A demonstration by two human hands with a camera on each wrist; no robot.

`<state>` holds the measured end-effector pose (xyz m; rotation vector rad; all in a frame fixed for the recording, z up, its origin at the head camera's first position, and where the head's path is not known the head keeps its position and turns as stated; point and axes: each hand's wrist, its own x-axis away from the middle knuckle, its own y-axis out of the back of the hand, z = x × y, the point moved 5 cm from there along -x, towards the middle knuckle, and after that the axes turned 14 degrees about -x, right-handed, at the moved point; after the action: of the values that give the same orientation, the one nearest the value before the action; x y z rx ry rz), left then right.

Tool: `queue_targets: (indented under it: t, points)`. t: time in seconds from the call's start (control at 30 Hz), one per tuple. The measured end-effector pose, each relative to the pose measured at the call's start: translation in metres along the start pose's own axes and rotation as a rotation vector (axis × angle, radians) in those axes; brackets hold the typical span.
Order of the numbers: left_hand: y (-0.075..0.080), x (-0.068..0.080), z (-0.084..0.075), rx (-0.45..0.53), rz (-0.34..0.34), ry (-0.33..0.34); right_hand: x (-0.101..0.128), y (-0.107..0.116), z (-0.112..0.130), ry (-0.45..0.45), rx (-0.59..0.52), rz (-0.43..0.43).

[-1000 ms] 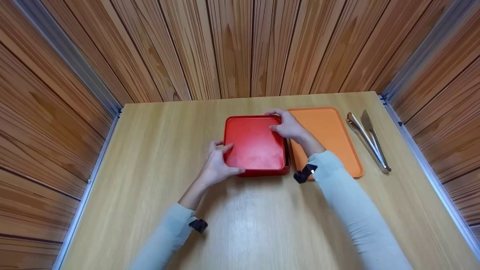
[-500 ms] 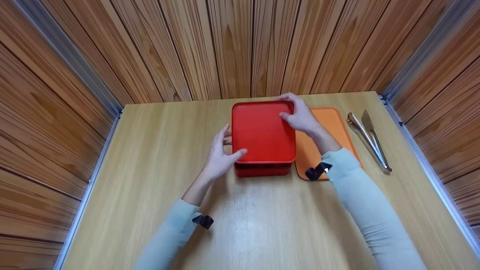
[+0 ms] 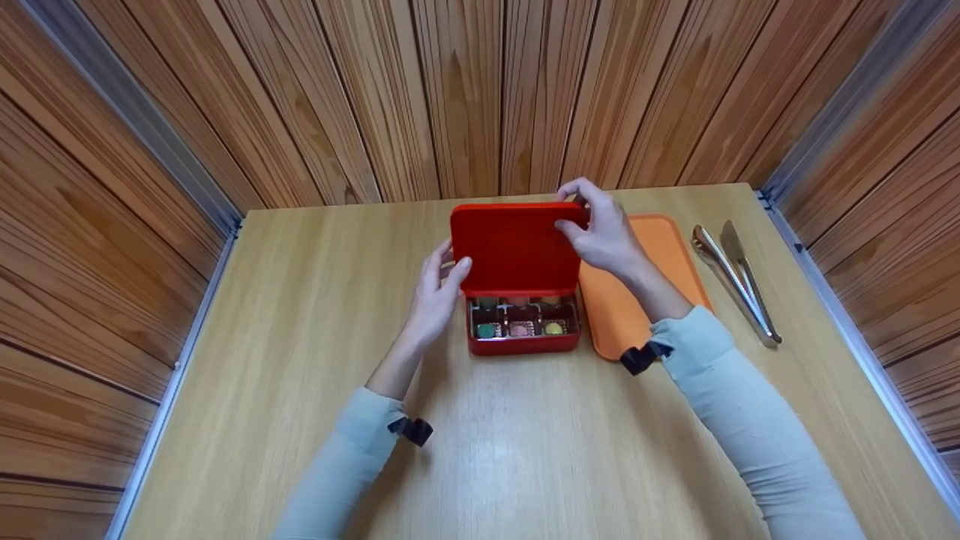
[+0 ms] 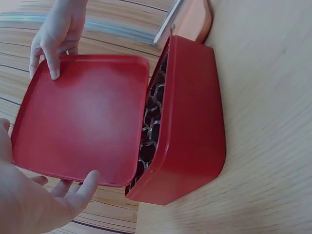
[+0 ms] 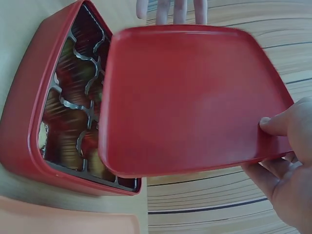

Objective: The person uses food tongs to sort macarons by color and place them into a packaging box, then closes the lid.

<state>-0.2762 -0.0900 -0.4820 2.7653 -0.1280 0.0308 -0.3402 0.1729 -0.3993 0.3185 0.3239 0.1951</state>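
Note:
My right hand (image 3: 604,229) grips the red lid (image 3: 517,251) by its upper right corner, thumb on the near face and fingers behind. The lid stands tilted up over the back of the red box (image 3: 525,345). At the lid's left edge is my left hand (image 3: 435,292), its fingers fairly straight and its thumb right at the rim. Inside the box a dark divided tray (image 5: 75,105) shows small round pieces in green, pink and yellow in its front row. The lid covers the back part of the box in the head view.
Right of the box lies an orange tray (image 3: 619,322), partly behind my right arm. Metal tongs (image 3: 727,270) and a knife-shaped utensil (image 3: 742,259) lie farther right. Wood-panelled walls stand behind the table (image 3: 315,300) and on both sides.
The lid has risen off the box and tilted up, uncovering the front of the inside. My right hand has moved up and right with it; my left hand has moved up along its edge.

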Motion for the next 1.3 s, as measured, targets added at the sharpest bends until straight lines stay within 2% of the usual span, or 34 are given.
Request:
queue_targets:
  t: [0.27, 0.53, 0.7, 0.87, 1.07, 1.3]
  points:
    - [0.000, -0.004, -0.003, 0.016, 0.060, -0.030, 0.010, -0.001, 0.006, 0.066, 0.039, -0.040]
    - [0.002, -0.010, -0.007, -0.025, 0.056, -0.051, 0.020, -0.005, 0.012, 0.278, 0.099, -0.042]
    - [0.000, -0.012, -0.001, -0.084, 0.116, -0.039, 0.026, -0.008, 0.011, 0.389, 0.120, -0.067]
    - [-0.002, -0.014, 0.002, -0.107, 0.171, -0.034, 0.030, -0.012, 0.006, 0.460, 0.166, -0.083]
    - [-0.002, -0.018, 0.000, -0.113, 0.144, -0.026, 0.036, -0.018, -0.002, 0.509, 0.185, -0.114]
    - [-0.007, -0.019, 0.012, -0.128, 0.128, 0.002, 0.045, -0.025, -0.023, 0.495, 0.140, -0.126]
